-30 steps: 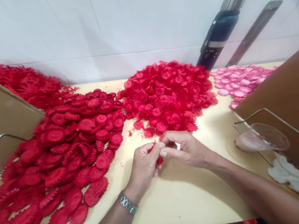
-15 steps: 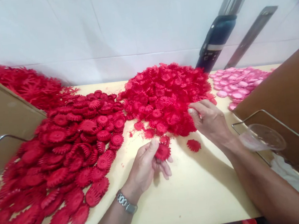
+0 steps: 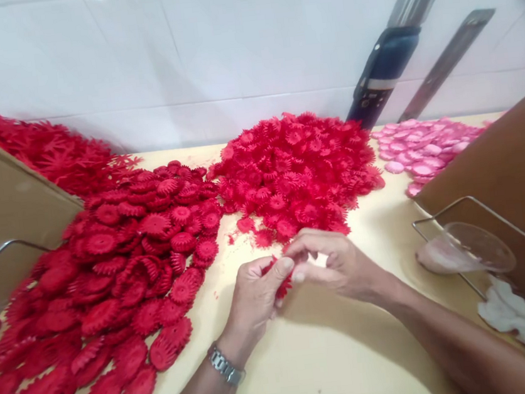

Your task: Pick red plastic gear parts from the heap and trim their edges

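My left hand (image 3: 255, 296) and my right hand (image 3: 334, 265) meet above the cream table (image 3: 337, 353), both pinched on a small red flower piece (image 3: 282, 283) that shows only partly between the fingers. A wristwatch (image 3: 225, 365) sits on my left wrist. Just behind the hands lies a heap of small red frilled flower pieces (image 3: 297, 171). To the left spreads a big pile of larger red toothed discs (image 3: 112, 290).
Red spiky pieces (image 3: 44, 152) heap up at the back left behind a brown cardboard panel (image 3: 2, 201). Pink petals (image 3: 420, 147) lie at the back right. Another cardboard panel (image 3: 504, 195), a wire frame (image 3: 477, 210), a clear plastic bag (image 3: 462, 250) and white cloth (image 3: 517, 316) stand on the right.
My right hand reached to the small-flower heap, then came back to my left hand. Both hands now pinch the red piece together; the loose flower on the table is gone.
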Demonstrator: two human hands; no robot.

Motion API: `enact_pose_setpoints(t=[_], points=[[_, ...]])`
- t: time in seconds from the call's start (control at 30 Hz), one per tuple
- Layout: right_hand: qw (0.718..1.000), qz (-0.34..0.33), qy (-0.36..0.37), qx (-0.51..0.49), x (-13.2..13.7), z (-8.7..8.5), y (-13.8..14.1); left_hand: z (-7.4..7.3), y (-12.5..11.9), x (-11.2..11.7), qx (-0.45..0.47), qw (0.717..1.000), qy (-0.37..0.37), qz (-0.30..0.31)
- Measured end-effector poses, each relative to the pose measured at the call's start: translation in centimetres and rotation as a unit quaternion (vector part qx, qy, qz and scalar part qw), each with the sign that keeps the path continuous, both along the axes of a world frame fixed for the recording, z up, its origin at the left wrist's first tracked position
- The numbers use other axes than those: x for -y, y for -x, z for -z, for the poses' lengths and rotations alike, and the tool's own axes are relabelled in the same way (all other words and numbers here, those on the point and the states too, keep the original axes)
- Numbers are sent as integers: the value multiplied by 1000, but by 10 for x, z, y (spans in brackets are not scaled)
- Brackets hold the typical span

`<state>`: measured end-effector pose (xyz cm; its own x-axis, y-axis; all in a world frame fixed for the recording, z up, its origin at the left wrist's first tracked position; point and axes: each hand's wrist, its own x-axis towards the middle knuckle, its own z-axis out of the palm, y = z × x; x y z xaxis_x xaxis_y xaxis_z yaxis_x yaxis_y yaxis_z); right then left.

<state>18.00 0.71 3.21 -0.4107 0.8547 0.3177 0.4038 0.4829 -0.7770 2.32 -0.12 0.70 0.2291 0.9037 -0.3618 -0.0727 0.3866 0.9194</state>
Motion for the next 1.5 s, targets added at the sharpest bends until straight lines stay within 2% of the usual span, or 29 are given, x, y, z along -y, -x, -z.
enact_pose_setpoints(t=[0.07,0.2,0.27,0.33,0.4,0.47,0.53,0.6,0.67,0.77,0.83,0.87,0.93,1.0,1.07,1.13,1.17,1.23,1.3,1.33,1.4,1.5], points=[[999,-23,28,-2,1,3,6,-2,-1,0,-3,1000,5,-3],[999,-11,40,-10,0,4,6,-3,-1,1,32,999,2,19],[999,37,24,-6,-4,3,-1,-2,1,2,35,999,-5,32],[990,138,-16,-3,-11,4,-13,-1,2,2,31,999,-2,38],[963,252,-85,27,-22,8,-30,-1,2,1,44,998,8,45],[927,321,-164,106,-32,13,-48,-2,2,0,74,996,14,56],[892,347,-223,185,-39,14,-63,-5,2,-1,102,993,13,58],[874,359,-248,215,-39,9,-72,-8,3,-3,116,992,7,38],[887,340,-218,225,-32,-2,-75,-10,4,-4,120,993,5,9],[927,214,-70,301,-12,-18,-72,-11,7,-5,119,993,10,-10],[917,121,14,379,2,-18,-66,-11,8,-5,116,993,13,-10],[906,97,30,412,8,-14,-63,-10,8,-4,114,993,14,-8],[890,86,23,447,17,-2,-58,-10,8,-3,114,993,18,-2],[896,76,7,436,18,5,-54,-11,6,-2,124,992,27,3],[916,75,-15,394,11,2,-53,-12,5,-2,148,988,38,8],[926,122,-64,351,-3,-10,-54,-14,4,-2,172,984,50,9],[921,164,-98,339,-12,-17,-55,-15,4,-2,180,982,57,8],[893,235,-150,355,-30,-26,-58,-15,4,-2,189,980,63,-1],[866,257,-169,393,-44,-29,-58,-15,6,-3,192,980,57,-21],[862,257,-177,400,-47,-28,-57,-14,6,-3,192,980,50,-33],[877,250,-203,357,-46,-25,-50,-13,7,-4,188,980,40,-55],[931,204,-215,212,-30,-27,-29,-11,7,-5,189,979,37,-72]])
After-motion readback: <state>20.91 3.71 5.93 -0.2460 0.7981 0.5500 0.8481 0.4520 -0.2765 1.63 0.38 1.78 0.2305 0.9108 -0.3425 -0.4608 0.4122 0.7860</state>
